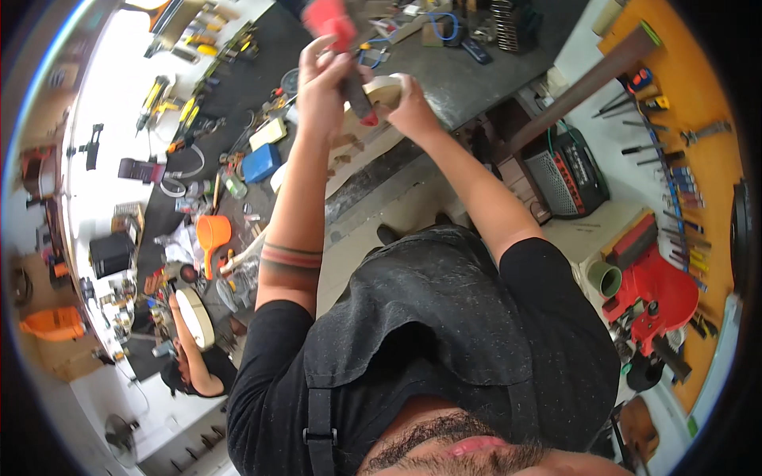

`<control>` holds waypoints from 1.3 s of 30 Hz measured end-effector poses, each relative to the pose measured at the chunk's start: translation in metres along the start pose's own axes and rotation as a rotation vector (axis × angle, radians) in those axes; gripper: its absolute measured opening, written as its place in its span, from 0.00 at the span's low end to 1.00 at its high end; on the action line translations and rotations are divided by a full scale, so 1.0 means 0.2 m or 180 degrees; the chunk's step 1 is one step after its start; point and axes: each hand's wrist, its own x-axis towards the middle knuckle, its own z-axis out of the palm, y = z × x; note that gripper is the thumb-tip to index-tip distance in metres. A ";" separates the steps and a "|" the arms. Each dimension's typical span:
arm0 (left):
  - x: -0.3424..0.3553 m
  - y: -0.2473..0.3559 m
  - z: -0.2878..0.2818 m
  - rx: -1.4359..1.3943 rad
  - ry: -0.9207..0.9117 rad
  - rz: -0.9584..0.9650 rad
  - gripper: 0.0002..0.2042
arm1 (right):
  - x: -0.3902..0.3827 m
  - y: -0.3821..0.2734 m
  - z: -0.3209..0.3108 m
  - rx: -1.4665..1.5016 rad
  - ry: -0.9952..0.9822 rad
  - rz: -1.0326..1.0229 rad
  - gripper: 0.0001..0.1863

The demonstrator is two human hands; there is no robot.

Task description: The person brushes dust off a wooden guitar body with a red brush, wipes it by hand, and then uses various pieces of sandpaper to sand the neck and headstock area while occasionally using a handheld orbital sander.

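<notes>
The left hand (pixel 319 79) grips a blurred red-and-black hand tool (pixel 357 97) beside the pale curved piece (pixel 386 82) the right hand (pixel 414 109) pinches at the workbench's (pixel 484 83) near edge, work seemingly under way, the remainder unclear.

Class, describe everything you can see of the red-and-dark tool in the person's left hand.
The tool has a blurred red upper part reaching the picture's top edge, and a dark handle with a red end. The handle looks like plastic or rubber; the upper part's exact shape and material cannot be told. It slants, handle end down and to the right. The left hand grips it around its middle, near the workbench.
</notes>
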 end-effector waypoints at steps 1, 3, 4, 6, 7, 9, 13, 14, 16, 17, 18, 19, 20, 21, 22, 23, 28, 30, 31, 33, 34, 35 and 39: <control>0.01 -0.02 -0.03 -0.0225 0.0137 0.0073 0.17 | -0.01 -0.02 0.00 -0.0032 0.0092 0.0045 0.51; 0.02 -0.10 -0.14 -0.0335 0.0351 0.0217 0.17 | -0.05 -0.03 0.04 -0.0102 0.0249 0.0125 0.53; 0.04 -0.14 -0.19 -0.0216 0.0414 0.0313 0.18 | -0.04 -0.03 0.05 -0.0160 0.0354 0.0189 0.53; 0.02 -0.24 -0.26 0.0614 0.0268 0.0728 0.19 | -0.06 -0.02 0.06 -0.0035 0.0314 0.0028 0.51; 0.02 -0.27 -0.27 0.0926 0.0211 0.0803 0.20 | -0.06 -0.02 0.02 0.0060 -0.0023 0.0118 0.49; 0.02 -0.31 -0.24 0.0890 0.0169 0.0775 0.21 | -0.01 0.04 -0.11 0.1094 -0.0356 0.0504 0.49; 0.02 -0.30 -0.19 0.0631 0.0110 0.0630 0.26 | 0.11 -0.17 -0.30 0.2534 -0.0928 0.0689 0.44; 0.01 -0.31 -0.19 0.0376 0.0057 0.0525 0.28 | 0.12 -0.33 -0.35 0.2419 -0.1198 0.0558 0.44; -0.01 -0.31 -0.20 0.0636 0.0097 0.0535 0.32 | 0.11 -0.59 -0.34 0.0634 -0.1088 0.0042 0.45; 0.00 -0.36 -0.25 0.0771 0.0010 0.0595 0.33 | 0.12 -0.68 -0.32 0.0252 -0.1255 0.0193 0.45; 0.01 -0.40 -0.29 0.0905 -0.0077 0.0647 0.35 | 0.13 -0.75 -0.31 -0.0130 -0.1417 0.0354 0.45; 0.04 -0.40 -0.27 0.0904 -0.0241 0.0599 0.35 | 0.10 -0.69 -0.22 0.0106 -0.0846 0.0209 0.44; 0.05 -0.39 -0.25 0.0902 -0.0392 0.0554 0.35 | 0.10 -0.62 -0.17 0.0067 -0.0784 0.0241 0.44; 0.03 -0.35 -0.19 0.0756 -0.0365 0.0565 0.36 | 0.10 -0.57 -0.12 0.0212 -0.0265 0.0108 0.43; 0.01 -0.33 -0.17 0.0622 -0.0307 0.0576 0.37 | 0.11 -0.56 -0.09 0.0365 0.0226 -0.0034 0.42; -0.01 -0.35 -0.19 0.0579 -0.0353 0.0490 0.39 | 0.13 -0.53 -0.10 0.0403 0.0259 0.0423 0.41; -0.15 -0.25 -0.26 0.4121 -0.0427 0.0566 0.32 | 0.24 -0.47 -0.52 0.0340 0.0052 0.0761 0.28; -0.15 -0.31 -0.32 0.4342 -0.0479 0.0512 0.31 | 0.14 -0.43 -0.62 0.0186 0.0010 0.0584 0.28; -0.17 -0.34 -0.38 0.4230 -0.0340 -0.0089 0.26 | 0.06 -0.42 -0.61 0.0016 -0.0210 0.0146 0.28; -0.16 -0.34 -0.41 0.4291 -0.0360 -0.0156 0.21 | -0.07 -0.41 -0.58 -0.0046 -0.0083 -0.0456 0.26; -0.16 -0.33 -0.39 0.4324 -0.0350 -0.0211 0.21 | -0.08 -0.33 -0.57 0.0001 -0.0112 -0.0429 0.26; -0.17 -0.31 -0.37 0.4236 -0.0255 -0.0088 0.20 | -0.10 -0.23 -0.57 0.0031 -0.0018 0.0032 0.26; -0.18 -0.26 -0.30 0.4249 -0.0135 -0.0007 0.21 | -0.26 0.34 -0.53 -0.0028 -0.0236 0.1382 0.25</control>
